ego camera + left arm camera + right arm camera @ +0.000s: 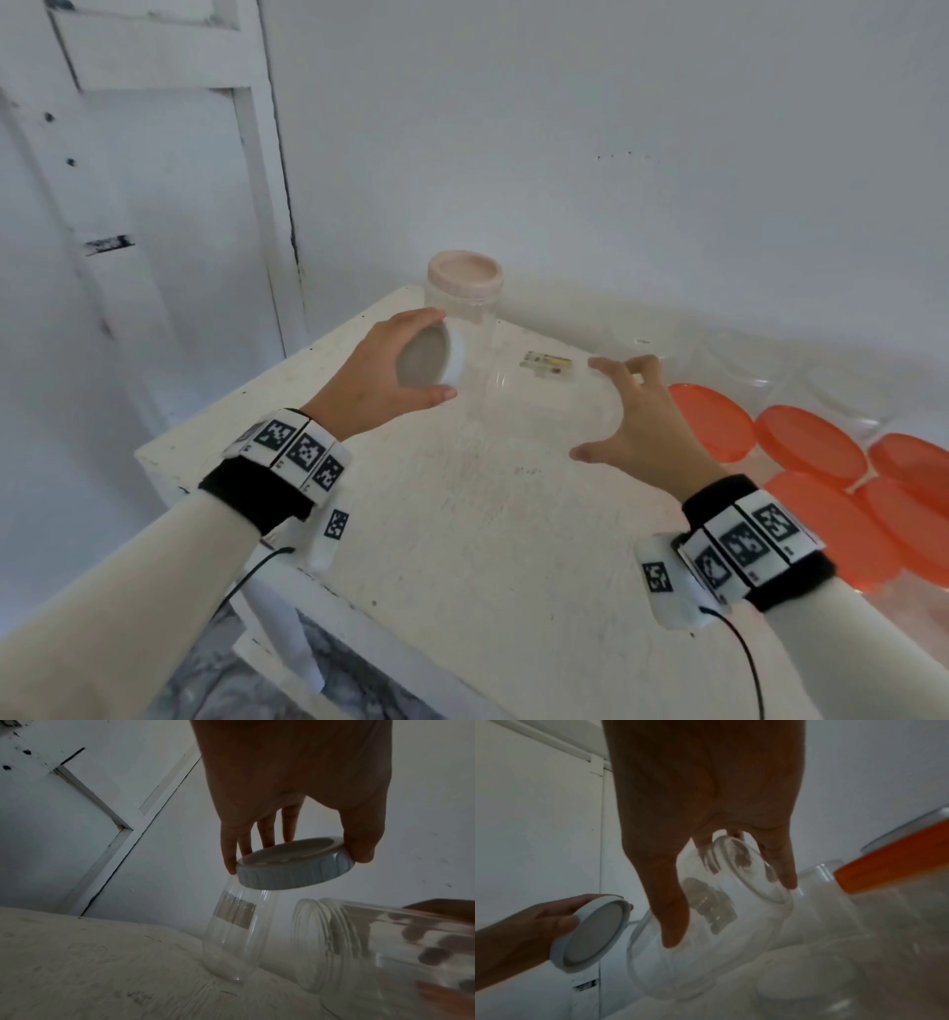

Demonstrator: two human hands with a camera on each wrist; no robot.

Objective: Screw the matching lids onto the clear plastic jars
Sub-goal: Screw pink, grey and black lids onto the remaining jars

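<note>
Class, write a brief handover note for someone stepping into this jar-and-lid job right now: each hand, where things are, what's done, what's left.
Left hand: grips a pale blue lid by its rim, in the air near the open jar's mouth.
Right hand: holds the open clear jar tilted on its side above the white table, mouth toward the lid.
Done: one clear jar at the back stands upright, wearing a pinkish lid.
Left: bring the blue lid to the held jar's threads and screw it on. More clear containers and orange lids lie to the right.
</note>
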